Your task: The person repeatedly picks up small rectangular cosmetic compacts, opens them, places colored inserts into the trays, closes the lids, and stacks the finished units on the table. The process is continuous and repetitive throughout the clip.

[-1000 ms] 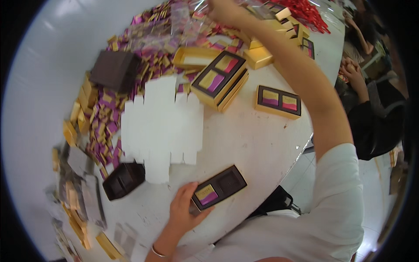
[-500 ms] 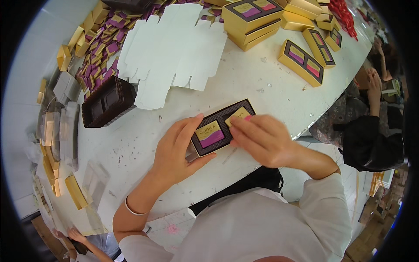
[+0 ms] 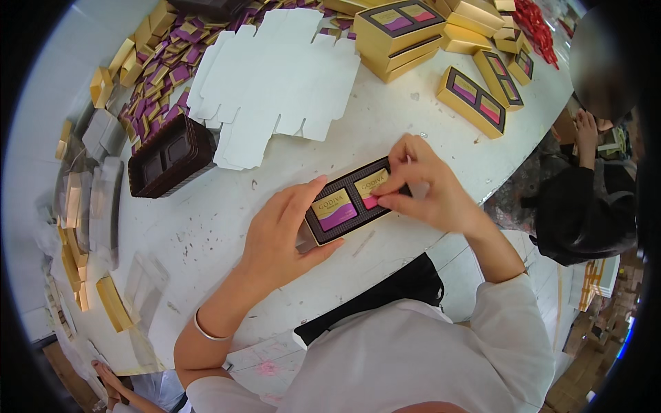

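Note:
A slim gold box (image 3: 329, 235) with a dark two-compartment insert lies tilted in front of me. My left hand (image 3: 275, 230) is closed around its left end, thumb along the near side and fingers at the far side. A wrapped gold-and-purple chocolate square (image 3: 334, 209) sits in the left compartment. In the right compartment is a gold-and-pink chocolate square (image 3: 370, 184), partly covered by fingers. My right hand (image 3: 430, 182) has its thumb and index finger close together on that square's right edge, the other fingers curled above.
Flat white card blanks (image 3: 279, 82) lie beyond the box. Stacked dark brown trays (image 3: 169, 158) stand at left, before a heap of wrapped squares (image 3: 155, 89). Filled gold boxes (image 3: 471, 102) are at far right, near red ribbon (image 3: 537, 31). A person (image 3: 585, 199) sits at right.
My right hand has shifted its fingers to the square's right edge, with the wrist raised. The gold-and-pink square, tilted before, now lies flatter in its compartment. The left hand keeps its hold.

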A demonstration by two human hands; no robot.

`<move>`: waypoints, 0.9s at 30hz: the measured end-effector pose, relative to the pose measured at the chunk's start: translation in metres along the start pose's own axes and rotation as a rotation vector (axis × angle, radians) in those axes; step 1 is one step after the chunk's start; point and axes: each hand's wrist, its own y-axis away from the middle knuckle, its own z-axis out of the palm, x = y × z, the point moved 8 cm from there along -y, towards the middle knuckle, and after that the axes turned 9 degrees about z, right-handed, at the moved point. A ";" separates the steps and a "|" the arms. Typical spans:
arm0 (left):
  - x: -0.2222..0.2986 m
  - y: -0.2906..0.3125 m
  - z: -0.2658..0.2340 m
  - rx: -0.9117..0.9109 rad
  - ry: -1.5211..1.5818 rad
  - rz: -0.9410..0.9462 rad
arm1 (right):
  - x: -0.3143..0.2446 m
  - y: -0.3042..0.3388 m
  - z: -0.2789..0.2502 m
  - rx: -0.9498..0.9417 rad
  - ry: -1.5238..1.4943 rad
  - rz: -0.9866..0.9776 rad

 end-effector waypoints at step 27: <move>0.007 0.002 0.001 -0.033 0.059 0.072 | 0.044 0.059 -0.114 0.711 0.745 0.016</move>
